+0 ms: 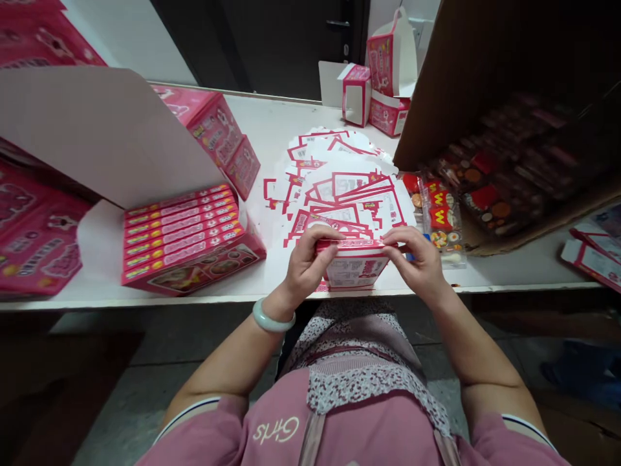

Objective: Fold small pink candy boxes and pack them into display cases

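A small pink and white printed carton (356,270) stands upright at the table's front edge, between my two hands. My left hand (310,259) pinches the left end of its top edge with thumb and fingers. At the right end, my right hand (416,260) grips the same edge in a like way. The carton's top looks closed; what is inside is hidden. Just behind it lies a loose pile of flat pink and white carton blanks (349,188).
On the left, a display box (194,272) holds a row of several slim pink cartons. A large brown cardboard box (504,239) on the right holds candy packs, with some clear packs (444,220) outside it. Folded pink boxes (356,97) stand at the back.
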`<state>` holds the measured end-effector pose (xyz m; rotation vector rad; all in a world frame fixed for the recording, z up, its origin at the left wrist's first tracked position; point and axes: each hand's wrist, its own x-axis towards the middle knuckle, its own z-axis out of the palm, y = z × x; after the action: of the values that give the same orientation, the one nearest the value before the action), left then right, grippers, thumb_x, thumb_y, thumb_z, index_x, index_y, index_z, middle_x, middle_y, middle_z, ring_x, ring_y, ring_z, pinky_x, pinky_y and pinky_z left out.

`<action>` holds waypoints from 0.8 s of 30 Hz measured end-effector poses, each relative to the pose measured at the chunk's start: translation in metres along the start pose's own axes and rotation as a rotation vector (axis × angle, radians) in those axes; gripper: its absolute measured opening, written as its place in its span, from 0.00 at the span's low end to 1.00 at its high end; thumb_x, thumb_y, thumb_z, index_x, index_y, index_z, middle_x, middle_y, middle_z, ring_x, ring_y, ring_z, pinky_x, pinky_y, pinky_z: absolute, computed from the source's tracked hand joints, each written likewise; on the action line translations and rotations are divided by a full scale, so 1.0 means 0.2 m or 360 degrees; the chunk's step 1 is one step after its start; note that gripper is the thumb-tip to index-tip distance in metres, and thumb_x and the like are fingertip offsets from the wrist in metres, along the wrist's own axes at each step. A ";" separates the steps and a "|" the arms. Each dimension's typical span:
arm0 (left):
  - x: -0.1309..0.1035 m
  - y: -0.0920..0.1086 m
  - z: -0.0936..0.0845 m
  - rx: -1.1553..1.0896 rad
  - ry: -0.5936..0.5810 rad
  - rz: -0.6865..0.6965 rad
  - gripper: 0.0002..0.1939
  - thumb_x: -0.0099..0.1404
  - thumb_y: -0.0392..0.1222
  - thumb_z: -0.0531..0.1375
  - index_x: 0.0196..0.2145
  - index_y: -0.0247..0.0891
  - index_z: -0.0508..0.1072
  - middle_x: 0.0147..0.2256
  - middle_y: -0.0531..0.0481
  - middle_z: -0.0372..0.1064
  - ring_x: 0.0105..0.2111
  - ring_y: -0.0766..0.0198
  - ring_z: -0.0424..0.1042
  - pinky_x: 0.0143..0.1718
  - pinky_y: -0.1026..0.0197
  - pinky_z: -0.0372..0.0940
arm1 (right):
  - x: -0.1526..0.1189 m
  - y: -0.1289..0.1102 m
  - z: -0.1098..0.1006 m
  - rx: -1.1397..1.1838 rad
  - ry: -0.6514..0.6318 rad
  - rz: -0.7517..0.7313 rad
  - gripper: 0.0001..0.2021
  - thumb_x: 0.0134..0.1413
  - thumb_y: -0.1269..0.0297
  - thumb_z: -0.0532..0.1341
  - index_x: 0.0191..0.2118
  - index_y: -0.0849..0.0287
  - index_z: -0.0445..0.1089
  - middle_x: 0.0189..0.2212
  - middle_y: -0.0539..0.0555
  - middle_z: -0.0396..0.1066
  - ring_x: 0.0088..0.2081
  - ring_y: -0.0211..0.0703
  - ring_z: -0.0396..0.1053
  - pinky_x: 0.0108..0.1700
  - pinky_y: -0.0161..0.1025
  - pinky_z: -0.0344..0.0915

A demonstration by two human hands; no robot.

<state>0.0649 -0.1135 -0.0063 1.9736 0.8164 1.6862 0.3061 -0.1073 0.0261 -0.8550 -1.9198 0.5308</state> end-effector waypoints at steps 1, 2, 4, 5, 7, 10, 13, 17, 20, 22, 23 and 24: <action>0.01 0.00 0.00 -0.0009 0.0016 -0.0005 0.06 0.74 0.38 0.57 0.46 0.40 0.72 0.41 0.45 0.72 0.44 0.60 0.73 0.47 0.55 0.69 | 0.00 -0.01 0.01 -0.0008 0.0003 0.0011 0.03 0.66 0.63 0.61 0.43 0.49 0.72 0.41 0.54 0.75 0.45 0.45 0.74 0.38 0.41 0.75; 0.01 0.00 0.00 -0.0021 0.0015 0.0006 0.05 0.74 0.38 0.56 0.45 0.40 0.72 0.41 0.45 0.72 0.44 0.60 0.73 0.47 0.55 0.69 | 0.00 -0.02 0.01 -0.0020 -0.0003 0.0016 0.04 0.66 0.63 0.61 0.43 0.49 0.73 0.41 0.55 0.76 0.45 0.45 0.74 0.38 0.41 0.75; 0.02 -0.01 -0.01 -0.0040 0.0003 0.0034 0.05 0.74 0.39 0.56 0.43 0.39 0.72 0.41 0.45 0.73 0.44 0.59 0.73 0.47 0.54 0.69 | 0.00 -0.03 0.02 -0.0057 -0.0035 -0.0016 0.04 0.67 0.64 0.60 0.43 0.49 0.73 0.42 0.55 0.77 0.46 0.46 0.75 0.41 0.44 0.76; 0.02 -0.01 -0.02 -0.0050 -0.0007 0.0036 0.05 0.75 0.39 0.56 0.43 0.39 0.71 0.42 0.44 0.73 0.44 0.58 0.73 0.47 0.53 0.70 | 0.00 -0.03 0.03 -0.0081 -0.0042 -0.0044 0.05 0.66 0.64 0.60 0.43 0.49 0.73 0.43 0.55 0.77 0.47 0.47 0.75 0.43 0.45 0.76; 0.03 -0.02 -0.05 -0.0103 -0.0081 0.0016 0.06 0.75 0.40 0.55 0.44 0.39 0.71 0.43 0.43 0.74 0.44 0.57 0.74 0.47 0.52 0.70 | -0.01 -0.03 0.04 -0.0122 -0.0017 -0.0088 0.05 0.66 0.65 0.61 0.44 0.48 0.73 0.44 0.55 0.77 0.47 0.47 0.76 0.45 0.47 0.76; 0.04 -0.03 -0.09 -0.0181 -0.0245 -0.0062 0.06 0.75 0.40 0.55 0.44 0.39 0.71 0.45 0.42 0.74 0.47 0.57 0.74 0.50 0.51 0.70 | 0.00 -0.05 0.06 -0.0160 0.0040 -0.0124 0.05 0.65 0.66 0.61 0.44 0.49 0.73 0.41 0.55 0.77 0.44 0.47 0.76 0.43 0.45 0.77; 0.03 -0.03 -0.11 -0.0144 -0.0205 -0.0086 0.06 0.76 0.38 0.54 0.46 0.40 0.70 0.46 0.43 0.74 0.48 0.59 0.74 0.50 0.53 0.69 | 0.01 -0.07 0.07 -0.0192 0.0018 -0.0163 0.05 0.65 0.67 0.61 0.43 0.50 0.72 0.42 0.56 0.77 0.45 0.47 0.76 0.45 0.46 0.76; 0.00 -0.04 -0.15 -0.0227 -0.0323 0.0087 0.07 0.75 0.39 0.56 0.49 0.42 0.71 0.54 0.40 0.72 0.55 0.55 0.72 0.55 0.48 0.69 | -0.02 -0.08 0.03 -0.0162 -0.0120 -0.0145 0.06 0.65 0.66 0.62 0.46 0.49 0.73 0.46 0.57 0.77 0.49 0.49 0.76 0.49 0.50 0.76; -0.01 -0.05 -0.18 -0.0196 -0.0492 0.0182 0.12 0.71 0.35 0.61 0.51 0.43 0.73 0.55 0.39 0.72 0.57 0.53 0.72 0.55 0.48 0.71 | -0.06 -0.04 0.02 -0.0153 -0.0175 -0.0182 0.12 0.62 0.64 0.65 0.50 0.46 0.73 0.50 0.56 0.77 0.52 0.50 0.75 0.52 0.52 0.75; 0.00 -0.06 -0.19 -0.0096 -0.0525 0.0203 0.12 0.68 0.32 0.63 0.48 0.43 0.75 0.50 0.41 0.75 0.52 0.57 0.76 0.50 0.55 0.74 | -0.09 -0.01 0.04 -0.0170 -0.0121 -0.0181 0.11 0.62 0.65 0.64 0.49 0.45 0.74 0.50 0.56 0.77 0.51 0.50 0.76 0.52 0.52 0.76; 0.01 -0.06 -0.19 -0.0058 -0.0513 0.0191 0.11 0.68 0.31 0.64 0.47 0.42 0.76 0.48 0.43 0.75 0.49 0.59 0.77 0.48 0.58 0.74 | -0.10 0.01 0.05 -0.0178 -0.0085 -0.0169 0.10 0.63 0.66 0.63 0.47 0.45 0.74 0.50 0.55 0.77 0.50 0.50 0.76 0.52 0.53 0.76; 0.02 -0.07 -0.19 -0.0031 -0.0492 0.0167 0.10 0.67 0.32 0.64 0.46 0.41 0.76 0.45 0.44 0.76 0.46 0.61 0.77 0.46 0.60 0.74 | -0.10 0.02 0.07 -0.0178 -0.0048 -0.0155 0.09 0.63 0.66 0.62 0.46 0.45 0.74 0.49 0.55 0.77 0.50 0.50 0.76 0.52 0.54 0.75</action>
<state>0.0264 -0.1035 -0.0056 2.2227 0.5913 1.3855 0.3015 -0.1206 0.0052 -0.8235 -2.0227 0.3830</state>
